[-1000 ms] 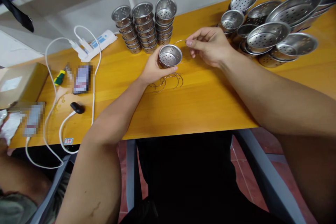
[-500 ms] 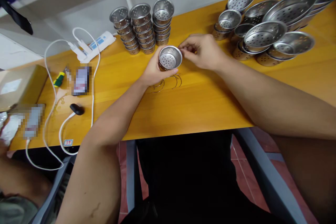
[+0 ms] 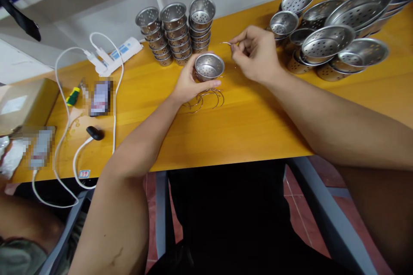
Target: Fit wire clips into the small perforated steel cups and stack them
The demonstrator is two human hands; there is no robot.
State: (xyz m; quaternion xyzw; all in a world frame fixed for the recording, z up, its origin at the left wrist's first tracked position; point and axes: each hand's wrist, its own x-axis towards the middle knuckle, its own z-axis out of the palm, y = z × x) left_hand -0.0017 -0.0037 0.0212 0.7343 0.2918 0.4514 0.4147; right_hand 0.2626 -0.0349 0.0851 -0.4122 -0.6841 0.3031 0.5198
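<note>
A small perforated metal cup [image 3: 209, 67] is gripped by my left hand [image 3: 186, 84], its open mouth facing up and the thumb along the near side. To its right, my right hand [image 3: 256, 56] pinches a thin piece of metal wire [image 3: 226, 43], whose free end points left, apart from the cup. Most of that wire is hidden by the fingers. Several curved wires [image 3: 201, 102] lie on the table just below my left hand.
Stacked perforated cups [image 3: 176, 34] stand behind my left hand. Larger perforated metal bowls [image 3: 327, 45] are piled at the right. A power strip [image 3: 127, 55], white cables, a green-yellow tool [image 3: 72, 96], blurred devices and a cardboard box [image 3: 32, 103] occupy the left. A co-worker's arm shows at lower left.
My right hand has drawn away from the cup, up and to the right, and the wire in its fingers now shows. The cup has tilted slightly in my left hand.
</note>
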